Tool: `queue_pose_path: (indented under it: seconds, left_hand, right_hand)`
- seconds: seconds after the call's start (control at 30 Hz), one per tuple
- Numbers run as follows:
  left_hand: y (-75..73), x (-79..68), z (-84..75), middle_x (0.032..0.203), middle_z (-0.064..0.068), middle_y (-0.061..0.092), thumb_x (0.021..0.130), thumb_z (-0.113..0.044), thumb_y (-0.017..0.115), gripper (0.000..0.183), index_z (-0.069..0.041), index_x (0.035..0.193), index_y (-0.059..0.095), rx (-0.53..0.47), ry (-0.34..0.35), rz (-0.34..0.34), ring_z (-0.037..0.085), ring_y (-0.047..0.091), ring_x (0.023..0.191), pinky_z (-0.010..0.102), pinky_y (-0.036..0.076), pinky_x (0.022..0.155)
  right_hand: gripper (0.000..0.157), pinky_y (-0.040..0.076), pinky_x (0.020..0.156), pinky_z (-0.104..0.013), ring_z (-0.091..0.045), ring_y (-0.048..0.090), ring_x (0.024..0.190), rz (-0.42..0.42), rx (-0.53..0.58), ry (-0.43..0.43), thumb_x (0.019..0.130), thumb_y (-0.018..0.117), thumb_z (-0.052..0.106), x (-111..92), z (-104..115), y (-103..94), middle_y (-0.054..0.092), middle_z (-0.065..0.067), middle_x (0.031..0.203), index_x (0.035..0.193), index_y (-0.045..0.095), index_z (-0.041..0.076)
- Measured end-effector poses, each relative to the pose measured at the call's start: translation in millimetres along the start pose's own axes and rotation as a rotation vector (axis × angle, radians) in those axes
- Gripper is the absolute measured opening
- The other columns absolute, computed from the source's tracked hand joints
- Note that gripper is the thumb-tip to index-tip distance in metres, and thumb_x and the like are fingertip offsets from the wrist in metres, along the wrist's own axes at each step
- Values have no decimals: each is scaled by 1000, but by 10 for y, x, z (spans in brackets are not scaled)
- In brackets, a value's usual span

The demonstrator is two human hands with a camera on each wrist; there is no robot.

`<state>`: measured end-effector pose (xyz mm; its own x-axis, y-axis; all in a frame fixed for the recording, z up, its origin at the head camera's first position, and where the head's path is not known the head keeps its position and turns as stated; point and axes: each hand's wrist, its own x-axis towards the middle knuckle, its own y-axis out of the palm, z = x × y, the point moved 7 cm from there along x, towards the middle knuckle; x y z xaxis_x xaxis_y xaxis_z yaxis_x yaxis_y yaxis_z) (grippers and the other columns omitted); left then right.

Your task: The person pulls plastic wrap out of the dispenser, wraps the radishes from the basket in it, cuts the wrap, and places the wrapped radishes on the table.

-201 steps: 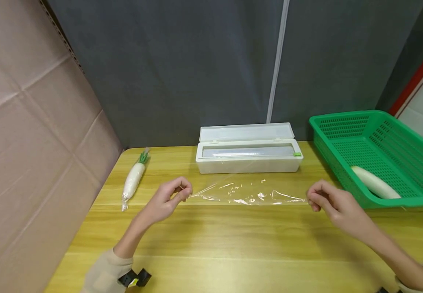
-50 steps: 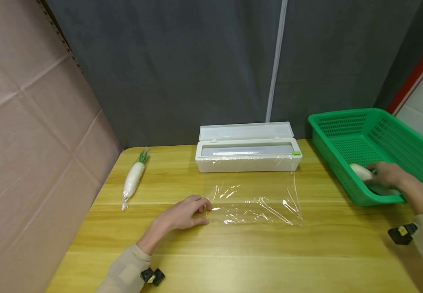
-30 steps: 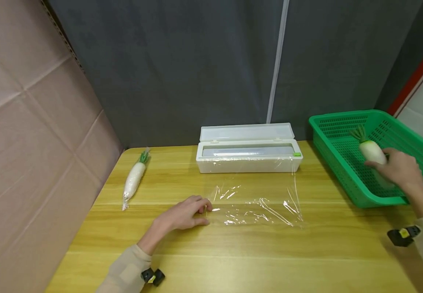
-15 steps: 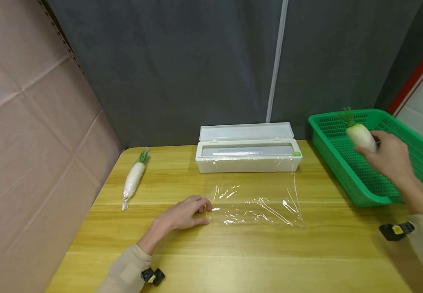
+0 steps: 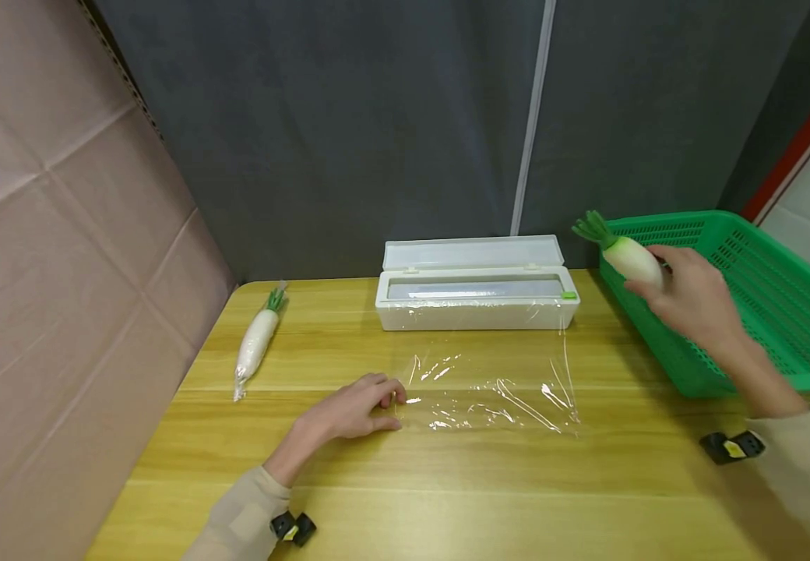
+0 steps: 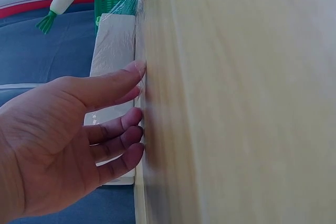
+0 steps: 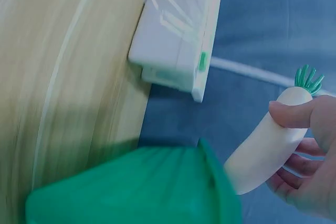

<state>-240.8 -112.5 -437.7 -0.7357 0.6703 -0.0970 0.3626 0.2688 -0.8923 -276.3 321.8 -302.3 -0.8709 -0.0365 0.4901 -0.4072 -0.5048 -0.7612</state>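
Observation:
My right hand (image 5: 692, 300) grips a white radish (image 5: 632, 261) with green leaf stubs, held in the air over the left rim of the green basket. In the right wrist view the thumb lies across the white radish (image 7: 273, 140) and the other fingers curl behind it. A sheet of clear plastic wrap (image 5: 489, 389) lies on the table, running out from the white wrap dispenser (image 5: 475, 315), whose lid stands up. My left hand (image 5: 352, 409) rests its fingertips at the sheet's left corner, fingers loosely bent; in the left wrist view they touch the tabletop (image 6: 236, 103).
A second radish, wrapped in plastic (image 5: 256, 343), lies at the table's left side. The green basket (image 5: 657, 335) stands at the right. A dark curtain (image 5: 349, 140) hangs behind the table, and a pale sheet covers the left wall.
The hands first held the wrap stretched; now it lies on the table under the left fingertips. My right hand has lifted the radish from the basket and moved it left.

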Motion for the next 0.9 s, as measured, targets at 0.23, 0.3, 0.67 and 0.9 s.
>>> queue_pose_path:
  seconds: [0.23,0.3,0.67,0.9]
  left_hand:
    - [-8,1,-4,98,-4,54,94,-29,74,29,-17,118,63,-1,1,-1,15,52,92,34,49,82]
    - [-9,2,-5,98,-4,54,94,-29,74,29,-17,118,63,0,2,0,15,52,92,34,49,82]
    - [-16,11,-15,98,-4,54,93,-29,75,31,-16,118,63,-6,0,10,15,52,92,34,50,83]
    - [-14,18,-4,97,-6,53,93,-30,75,31,-17,117,63,-1,-5,9,13,52,91,34,50,83]
  right_hand:
    - [55,44,82,-66,-52,54,103,21,-40,-125,82,83,6,-8,414,180,58,-37,116,126,57,-14]
    - [54,45,81,-65,-50,55,102,32,-41,-157,82,84,6,-18,526,232,59,-35,116,126,58,-13]
    - [53,51,80,-57,-43,62,100,80,-3,-383,77,87,5,-138,1067,584,66,-26,112,123,61,-6]
    - [51,53,84,-53,-39,64,98,181,38,-470,75,88,1,-209,1287,875,67,-23,107,116,59,-9]
